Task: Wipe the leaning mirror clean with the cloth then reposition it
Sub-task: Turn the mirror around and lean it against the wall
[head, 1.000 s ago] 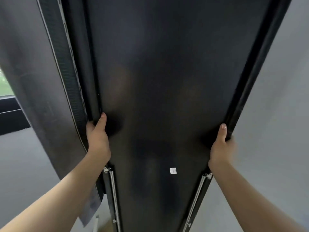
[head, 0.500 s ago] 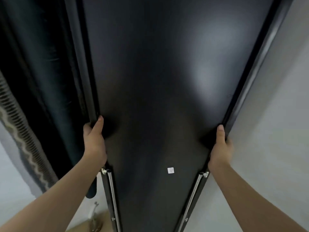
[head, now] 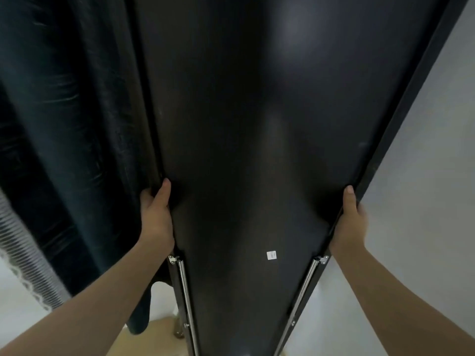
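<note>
The tall mirror (head: 246, 155) fills the middle of the head view, showing its dark matte back with a small white sticker (head: 271, 255). My left hand (head: 156, 217) grips its left edge, thumb on the back panel. My right hand (head: 349, 222) grips the right edge at about the same height. Two metal stand rails (head: 186, 304) (head: 303, 301) run down the back below my hands. The reflective side faces away and is hidden. No cloth is in view.
A dark teal curtain (head: 66, 150) hangs right beside the mirror's left edge, with a white lace curtain (head: 18, 242) further left. A pale wall (head: 421, 176) rises on the right. Light wooden floor (head: 156, 337) shows at the bottom.
The view and mirror have shifted left: the grey roller blind and window are gone, and the dark curtain now fills the left side. Both hands keep the same grip.
</note>
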### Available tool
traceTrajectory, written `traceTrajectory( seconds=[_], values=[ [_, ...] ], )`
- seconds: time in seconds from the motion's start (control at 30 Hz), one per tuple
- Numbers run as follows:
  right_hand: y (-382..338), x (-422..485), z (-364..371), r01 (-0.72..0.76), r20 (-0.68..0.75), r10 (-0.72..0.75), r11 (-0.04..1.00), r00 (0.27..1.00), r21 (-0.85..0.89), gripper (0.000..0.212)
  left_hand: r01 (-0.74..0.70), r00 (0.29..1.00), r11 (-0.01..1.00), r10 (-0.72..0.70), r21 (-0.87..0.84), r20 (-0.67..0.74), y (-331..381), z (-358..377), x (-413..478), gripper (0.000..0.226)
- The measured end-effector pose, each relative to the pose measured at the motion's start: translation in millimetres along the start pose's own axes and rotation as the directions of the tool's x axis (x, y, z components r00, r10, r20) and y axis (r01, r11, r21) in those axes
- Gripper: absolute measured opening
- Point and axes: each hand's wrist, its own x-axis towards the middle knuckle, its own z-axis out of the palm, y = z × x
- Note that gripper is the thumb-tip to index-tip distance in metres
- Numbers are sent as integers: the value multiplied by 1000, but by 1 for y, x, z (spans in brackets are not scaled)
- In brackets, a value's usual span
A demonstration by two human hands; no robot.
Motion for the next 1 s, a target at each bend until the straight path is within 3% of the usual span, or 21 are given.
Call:
traceTrajectory(
  seconds=[0.13,0.3,0.43,0.57,0.73,0.83,0.9,1.0],
  values=[
    [8,4,10,-48,11,48,999,999,13,47,-8,1000,1000,8,2,29,-2,-6,1,33],
    [8,23,14,-71,30,75,992,997,-108,27,-23,998,992,15,120,61,0,-6,8,48],
    [13,30,14,-49,-18,45,943,999,-329,47,-80,990,962,47,262,131,6,-6,9,52],
    [20,14,16,-51,-92,5,862,996,-504,39,-138,977,925,68,355,203,15,-25,17,40],
    [-11,-36,51,193,-78,-288,795,955,-575,55,-152,950,900,18,409,313,37,-41,24,23],
    [-31,-83,103,344,60,-371,775,927,-530,57,-151,919,889,-35,432,393,49,-49,21,20],
    [-41,-115,140,465,192,-435,705,880,-535,54,-155,900,875,-68,460,431,55,-55,24,14],
    [-51,-154,187,492,263,-428,614,864,-618,55,-153,851,845,-150,512,503,64,-62,23,14]
  ],
)
